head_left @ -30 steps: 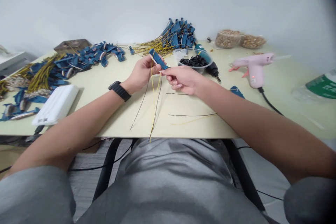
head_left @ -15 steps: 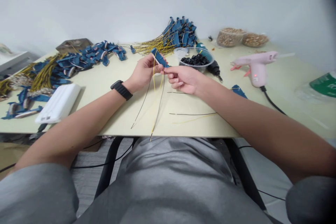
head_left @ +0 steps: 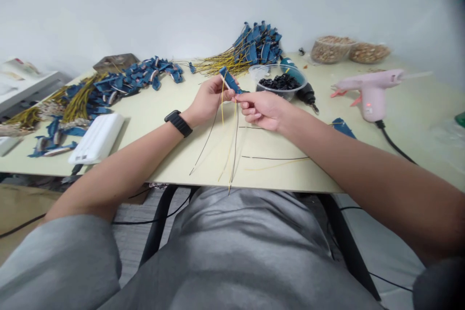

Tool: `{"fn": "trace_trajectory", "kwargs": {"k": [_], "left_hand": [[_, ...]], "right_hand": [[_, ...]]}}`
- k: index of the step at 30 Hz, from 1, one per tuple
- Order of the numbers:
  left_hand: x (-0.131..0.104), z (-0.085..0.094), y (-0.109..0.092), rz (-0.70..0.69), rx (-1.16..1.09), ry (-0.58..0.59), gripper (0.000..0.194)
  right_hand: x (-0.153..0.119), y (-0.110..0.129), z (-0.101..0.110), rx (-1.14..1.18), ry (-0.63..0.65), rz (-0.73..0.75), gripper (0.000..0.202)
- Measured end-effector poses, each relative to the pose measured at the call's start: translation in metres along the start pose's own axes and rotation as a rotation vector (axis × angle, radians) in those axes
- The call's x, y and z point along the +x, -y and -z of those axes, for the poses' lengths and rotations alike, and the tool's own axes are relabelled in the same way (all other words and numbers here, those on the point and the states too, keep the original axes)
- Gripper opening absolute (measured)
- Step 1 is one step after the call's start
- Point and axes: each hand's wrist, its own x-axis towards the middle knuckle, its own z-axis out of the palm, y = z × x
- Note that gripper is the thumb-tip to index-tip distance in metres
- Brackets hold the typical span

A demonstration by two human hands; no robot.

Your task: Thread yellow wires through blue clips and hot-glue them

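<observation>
A small blue plastic part [head_left: 228, 80] with a pale strip on its side is held tilted above the table, gripped between the thumb and fingers of my left hand [head_left: 208, 99]. Yellow and black wires [head_left: 237, 140] hang from it down toward the table's front edge. My right hand [head_left: 265, 108] is closed, its fingertips pinched against the part's lower end. A dark bit shows just above the right index finger; what exactly those fingertips grip is hidden. Under my right wrist, more thin wires [head_left: 276, 158] lie on the table, near another blue part [head_left: 343, 127].
Behind my hands stands a clear tub [head_left: 278, 85] of small black pieces, with a teal and black power tool [head_left: 307, 94] beside it. Blue wired parts are heaped at the back [head_left: 259, 43] and left [head_left: 123, 82]. A pink glue gun [head_left: 374, 92] and white power bank [head_left: 97, 138] flank me.
The view has turned slightly left, so everything sits further right in the picture. Both hands keep nearly the same hold on the blue part; its hanging wires have swung a little.
</observation>
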Motion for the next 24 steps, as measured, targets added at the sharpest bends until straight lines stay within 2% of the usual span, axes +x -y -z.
{"fn": "trace_trajectory", "kwargs": {"k": [8,24], "left_hand": [[-0.0008,-0.0024,0.0005,-0.003,-0.021,-0.011,0.057],[-0.0014,-0.0026,-0.0005,0.011,0.018,-0.031,0.063]], "right_hand": [[0.0003,-0.0009,0.0005,-0.03,-0.001,0.016,0.031],[-0.0024,-0.0035,-0.0006,-0.034,-0.006,0.012,0.029]]}}
